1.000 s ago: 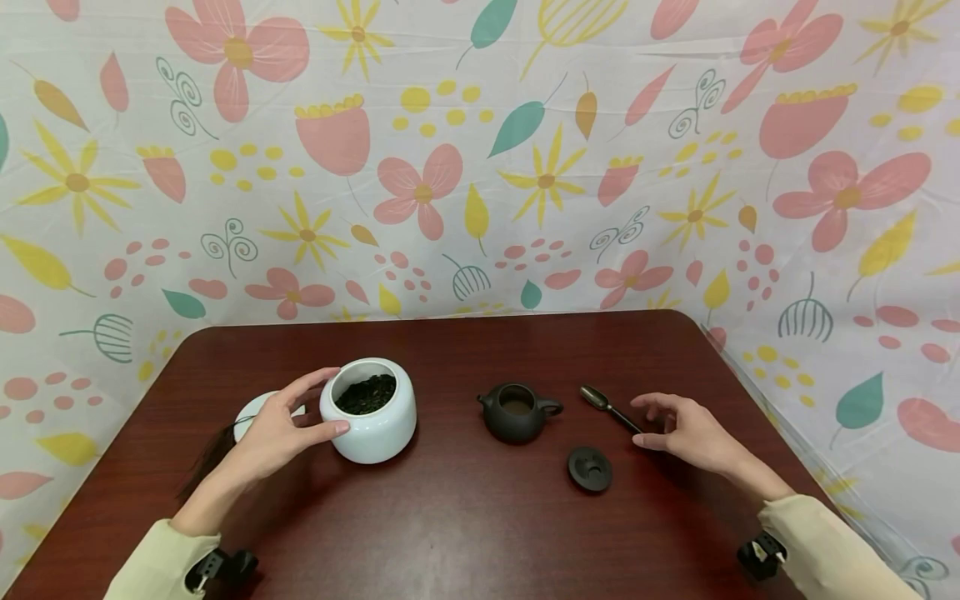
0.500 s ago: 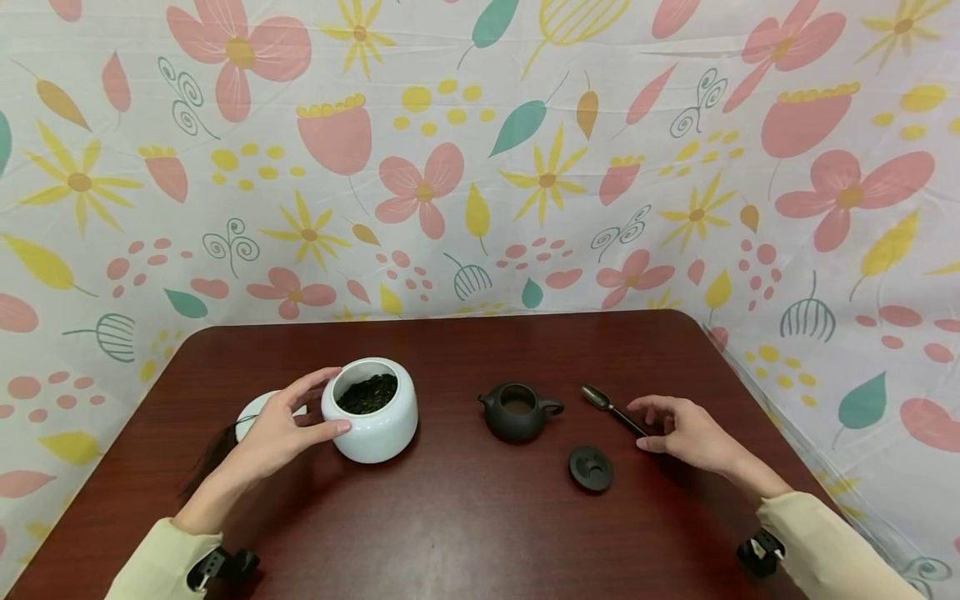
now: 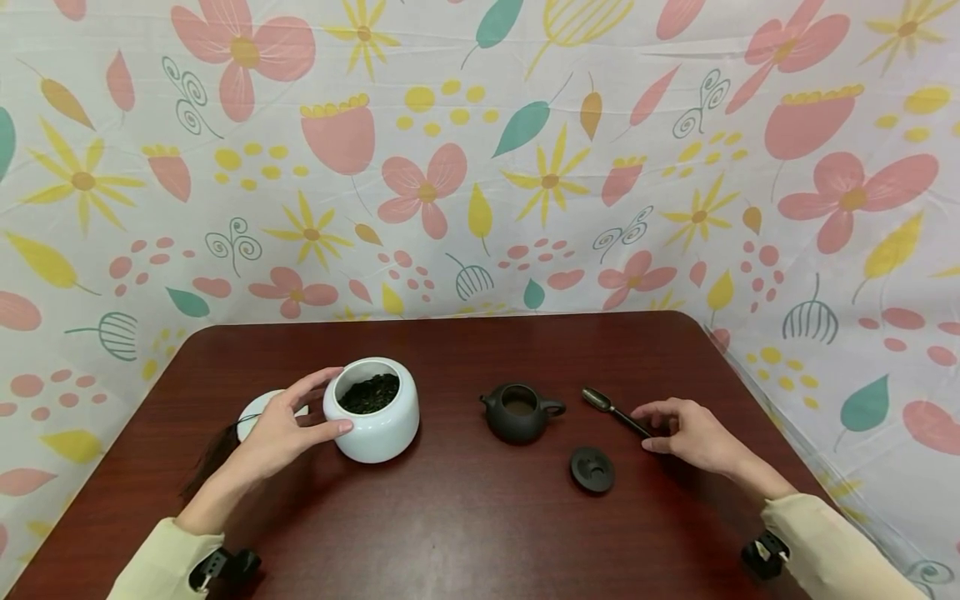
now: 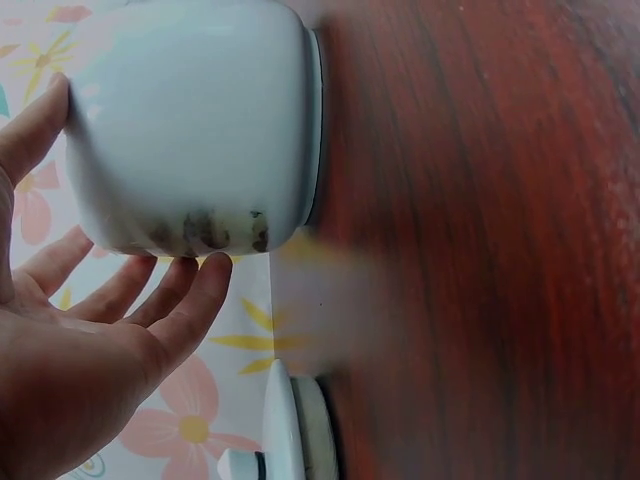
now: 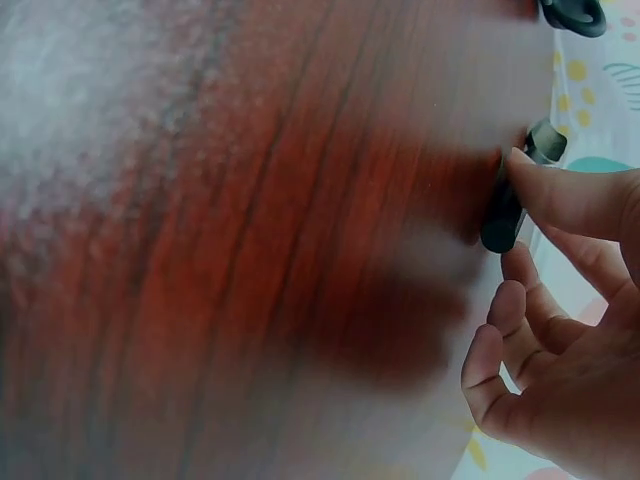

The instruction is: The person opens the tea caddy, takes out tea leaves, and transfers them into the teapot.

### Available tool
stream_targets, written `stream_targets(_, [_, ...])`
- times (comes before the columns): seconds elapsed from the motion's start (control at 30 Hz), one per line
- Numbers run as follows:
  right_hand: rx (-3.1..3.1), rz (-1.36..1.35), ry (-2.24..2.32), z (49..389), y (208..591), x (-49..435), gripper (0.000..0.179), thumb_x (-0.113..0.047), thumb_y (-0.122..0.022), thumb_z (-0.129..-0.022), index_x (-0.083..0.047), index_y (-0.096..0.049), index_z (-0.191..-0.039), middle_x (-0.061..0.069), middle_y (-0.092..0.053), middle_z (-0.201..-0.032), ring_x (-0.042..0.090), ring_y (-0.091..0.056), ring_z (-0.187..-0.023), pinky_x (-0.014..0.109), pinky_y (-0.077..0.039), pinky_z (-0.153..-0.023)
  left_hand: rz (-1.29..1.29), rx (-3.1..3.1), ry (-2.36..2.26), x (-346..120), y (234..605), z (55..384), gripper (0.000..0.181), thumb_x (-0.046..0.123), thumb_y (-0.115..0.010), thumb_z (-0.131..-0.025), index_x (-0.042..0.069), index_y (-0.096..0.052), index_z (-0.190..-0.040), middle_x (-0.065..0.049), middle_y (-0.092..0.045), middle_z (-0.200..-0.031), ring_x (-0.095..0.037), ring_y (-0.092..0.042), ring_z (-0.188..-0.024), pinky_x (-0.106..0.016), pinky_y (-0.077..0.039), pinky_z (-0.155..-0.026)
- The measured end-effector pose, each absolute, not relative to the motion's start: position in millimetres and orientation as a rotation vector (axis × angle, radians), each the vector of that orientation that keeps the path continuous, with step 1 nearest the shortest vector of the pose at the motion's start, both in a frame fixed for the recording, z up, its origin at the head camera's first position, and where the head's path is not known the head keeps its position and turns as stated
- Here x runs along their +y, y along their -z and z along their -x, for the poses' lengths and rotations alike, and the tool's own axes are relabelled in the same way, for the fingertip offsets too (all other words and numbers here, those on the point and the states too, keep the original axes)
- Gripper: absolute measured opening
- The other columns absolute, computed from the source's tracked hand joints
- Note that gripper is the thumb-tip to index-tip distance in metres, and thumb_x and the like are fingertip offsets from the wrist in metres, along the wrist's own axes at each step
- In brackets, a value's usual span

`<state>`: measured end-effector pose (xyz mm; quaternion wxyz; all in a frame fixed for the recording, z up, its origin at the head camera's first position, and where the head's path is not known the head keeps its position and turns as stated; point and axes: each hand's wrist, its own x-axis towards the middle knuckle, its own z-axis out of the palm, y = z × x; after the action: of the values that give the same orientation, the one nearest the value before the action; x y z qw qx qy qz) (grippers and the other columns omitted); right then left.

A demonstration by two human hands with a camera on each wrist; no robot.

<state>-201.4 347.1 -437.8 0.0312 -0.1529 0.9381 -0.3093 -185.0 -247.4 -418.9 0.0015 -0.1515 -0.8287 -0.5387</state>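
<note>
My left hand point(image 3: 273, 429) holds a white jar point(image 3: 375, 437) at its left side, thumb on the front and index finger at the rim. Dark tea leaves point(image 3: 370, 394) lie inside the jar. In the left wrist view several fingertips touch the wall of the jar point(image 4: 190, 120). At the right, my right hand point(image 3: 697, 437) pinches the handle end of a dark tea scoop point(image 3: 600, 401), which lies slanted on the table with its bowl pointing back left. The right wrist view shows the thumb against the scoop's black handle point(image 5: 503, 215).
A small dark teapot point(image 3: 516, 423), lidless, stands between the hands, its handle to the right. Its round lid point(image 3: 592, 470) lies in front. Behind the left wrist are the jar's white lid point(image 3: 253, 409) and a dark brown tassel point(image 3: 213, 457). A floral cloth hangs behind the table.
My right hand has shifted slightly along the scoop's handle, toward its end. The left hand and jar keep their place; the whole view drifts slightly.
</note>
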Motion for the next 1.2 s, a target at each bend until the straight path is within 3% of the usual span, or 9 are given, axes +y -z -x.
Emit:
stream_targets(0.37, [2.853, 0.447, 0.994, 202.5, 440.1, 350.4, 0.035, -0.008, -0.086, -0.087, -0.007, -0.075, -0.12, 0.005, -0.061, -0.094, 0.015, -0.048, -0.064, 0.028, -0.038, -0.06, 0.467, -2.599, 1.695, -247.8, 421.2, 184.8, 0.076, 0.017, -0.085, -0.093, 0.012, -0.047, -0.158, -0.012, -0.054, -0.151, -0.037, -0.054, -0.132, -0.048, -0.052, -0.101])
stream_targets(1.2, [2.874, 0.417, 0.922, 204.0, 433.8, 343.2, 0.023, -0.005, -0.082, -0.088, -0.003, -0.076, -0.11, 0.0, -0.06, -0.086, 0.012, -0.049, -0.068, 0.028, -0.039, -0.062, 0.476, -2.581, 1.702, -247.8, 424.1, 185.5, 0.075, 0.016, -0.084, -0.093, 0.013, -0.048, -0.158, -0.012, -0.056, -0.148, -0.041, -0.055, -0.129, -0.035, -0.054, -0.098])
